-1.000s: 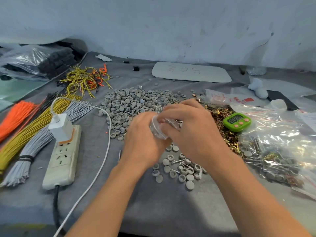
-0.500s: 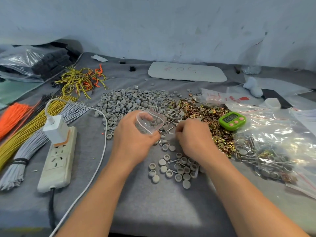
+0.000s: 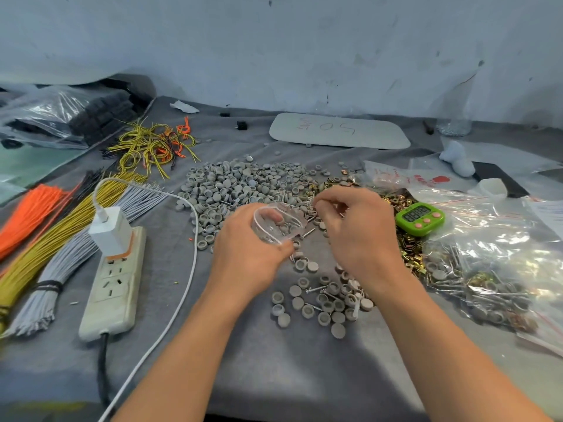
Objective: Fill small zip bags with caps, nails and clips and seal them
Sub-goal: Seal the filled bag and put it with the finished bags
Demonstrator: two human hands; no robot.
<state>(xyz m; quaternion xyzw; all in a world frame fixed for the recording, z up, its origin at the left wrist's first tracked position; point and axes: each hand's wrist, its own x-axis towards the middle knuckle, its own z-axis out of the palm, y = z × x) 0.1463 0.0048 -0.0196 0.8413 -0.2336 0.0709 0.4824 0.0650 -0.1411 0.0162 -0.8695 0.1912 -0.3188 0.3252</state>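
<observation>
- The left hand [image 3: 246,251] holds a small clear zip bag [image 3: 278,223] just above the cloth [image 3: 274,376], at mid table. The fingers curl round the bag from behind and the thumb presses its near edge.
- The bag's mouth is spread into a rounded opening at its left, nearer end. Its long axis runs roughly left to right, with the closed end pointing right towards the other hand. A few grey pieces show inside it through the plastic.
- The right hand [image 3: 356,236] hangs just right of the bag, knuckles up and fingers curled down. The fingertips [image 3: 320,205] are drawn together over the scattered parts; whether they pinch anything I cannot tell.
- A broad heap of grey caps [image 3: 240,187] lies beyond the hands, and a smaller scatter lies near, below the right wrist.
- Loose nails [image 3: 309,232] lie mixed among the caps just beside the bag.
- Brass-coloured clips [image 3: 409,254] are heaped to the right, partly hidden by the right hand.
- A green timer [image 3: 420,217] sits beside the clips, touching a large clear bag [image 3: 493,269] of filled packets.
- On the left lie a power strip [image 3: 112,281] with a white charger [image 3: 109,229] plugged in, and bundles of orange, yellow and grey wire [image 3: 45,248].
- A white board [image 3: 338,130] lies flat at the far edge.
</observation>
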